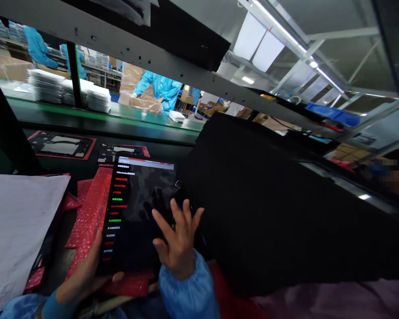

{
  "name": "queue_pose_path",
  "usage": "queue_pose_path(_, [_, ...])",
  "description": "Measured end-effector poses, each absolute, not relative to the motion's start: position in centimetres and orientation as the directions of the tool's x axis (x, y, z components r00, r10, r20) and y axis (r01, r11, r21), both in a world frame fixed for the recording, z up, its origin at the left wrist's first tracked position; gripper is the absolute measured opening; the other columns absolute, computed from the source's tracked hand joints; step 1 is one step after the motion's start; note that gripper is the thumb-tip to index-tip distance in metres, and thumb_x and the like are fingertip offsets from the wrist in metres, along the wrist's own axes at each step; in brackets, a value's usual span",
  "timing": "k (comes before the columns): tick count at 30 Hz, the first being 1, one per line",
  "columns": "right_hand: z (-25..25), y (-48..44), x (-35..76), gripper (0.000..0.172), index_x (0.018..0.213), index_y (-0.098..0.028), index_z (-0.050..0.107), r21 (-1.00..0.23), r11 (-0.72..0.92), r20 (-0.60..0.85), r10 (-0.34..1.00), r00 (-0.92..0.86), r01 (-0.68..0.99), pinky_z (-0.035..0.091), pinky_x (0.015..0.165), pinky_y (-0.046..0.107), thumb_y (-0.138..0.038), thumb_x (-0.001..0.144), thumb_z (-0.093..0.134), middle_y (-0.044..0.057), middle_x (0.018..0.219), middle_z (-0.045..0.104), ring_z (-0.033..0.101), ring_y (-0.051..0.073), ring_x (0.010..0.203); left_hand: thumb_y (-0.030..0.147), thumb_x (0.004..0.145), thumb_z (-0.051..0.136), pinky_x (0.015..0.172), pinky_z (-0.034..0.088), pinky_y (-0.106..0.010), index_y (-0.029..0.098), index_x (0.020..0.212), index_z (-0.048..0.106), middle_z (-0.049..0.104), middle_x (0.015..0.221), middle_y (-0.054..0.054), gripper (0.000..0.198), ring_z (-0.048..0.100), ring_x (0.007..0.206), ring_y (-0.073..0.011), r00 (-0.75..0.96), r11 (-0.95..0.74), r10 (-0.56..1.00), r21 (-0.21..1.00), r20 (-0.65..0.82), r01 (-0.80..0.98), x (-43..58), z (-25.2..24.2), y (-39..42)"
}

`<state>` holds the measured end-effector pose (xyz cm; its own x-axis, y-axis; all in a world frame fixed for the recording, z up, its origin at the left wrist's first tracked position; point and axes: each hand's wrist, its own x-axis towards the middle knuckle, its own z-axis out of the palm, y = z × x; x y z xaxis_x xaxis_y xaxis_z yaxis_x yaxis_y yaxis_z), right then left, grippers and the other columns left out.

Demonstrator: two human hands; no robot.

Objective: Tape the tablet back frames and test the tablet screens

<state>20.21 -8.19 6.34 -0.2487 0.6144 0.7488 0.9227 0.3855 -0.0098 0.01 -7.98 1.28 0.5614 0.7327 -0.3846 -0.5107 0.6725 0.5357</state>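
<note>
A black tablet (142, 212) is tilted up before me, its lit screen listing lines of red, green and white text down the left side. My left hand (86, 266) grips its lower left edge, the thumb along the side and fingers partly behind it. Over the right part of the screen, my right hand (179, 239) has its fingers spread and holds nothing; whether a fingertip touches the glass I cannot tell. Pink bubble wrap (89, 221) lies under and beside the tablet.
Paper sheets (20, 221) lie at the left. Two dark device frames (63, 145) on pink wrap sit behind the tablet. A large black panel (269, 212) stands close on the right. Beyond the shelf, a person in blue (162, 88) works near white stacks (46, 86).
</note>
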Motion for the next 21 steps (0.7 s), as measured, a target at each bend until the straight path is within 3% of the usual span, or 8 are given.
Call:
queue_pose_path(9, [5.5,-8.1,19.5,0.052,0.146,-0.031,0.026,-0.09,0.366,0.725,0.662,-0.191,0.926,0.008,0.108,0.07,-0.045,0.096,0.024,0.009,0.155,0.018,0.013,0.038,0.142,0.066,0.07,0.061,0.046,0.041,-0.026,0.013,0.093,0.069,0.063,0.054,-0.002,0.059,0.049,0.04,-0.0131,0.478,0.663,0.748,0.549,-0.46,-0.509,0.2,0.7,-8.2])
queue_pose_path(14, [5.3,-7.4,18.5,0.048,0.141,-0.034,0.036,-0.088,0.309,0.669,0.722,-0.174,0.947,0.013,0.107,0.069,-0.032,0.094,0.041,0.008,0.154,0.021,0.014,0.038,0.142,0.064,0.066,0.067,0.047,0.044,-0.029,0.014,0.1,0.068,0.064,0.056,-0.002,0.06,0.052,0.042,-0.0165,0.427,0.645,0.764,0.559,-0.483,-0.522,0.3,0.5,-8.5])
queue_pose_path(18, [5.1,-8.3,18.7,0.052,0.145,-0.028,0.028,-0.144,0.355,0.767,0.63,-0.122,0.924,0.013,0.11,0.066,-0.026,0.094,0.036,0.009,0.153,0.022,0.023,0.034,0.14,0.061,0.075,0.061,0.043,0.041,-0.027,0.013,0.097,0.067,0.058,0.048,-0.002,0.054,0.049,0.038,-0.0155,0.469,0.636,0.771,0.555,-0.431,-0.536,0.4,0.6,-8.4])
queue_pose_path(21, [5.1,-9.0,18.8,0.051,0.143,-0.028,0.031,-0.187,0.359,0.769,0.632,-0.091,0.915,0.015,0.11,0.065,-0.024,0.093,0.037,0.009,0.15,0.028,0.027,0.033,0.139,0.059,0.074,0.063,0.041,0.041,-0.027,0.014,0.095,0.066,0.054,0.043,0.0,0.05,0.049,0.039,-0.0166,0.425,0.621,0.784,0.589,-0.452,-0.517,0.3,0.7,-8.4])
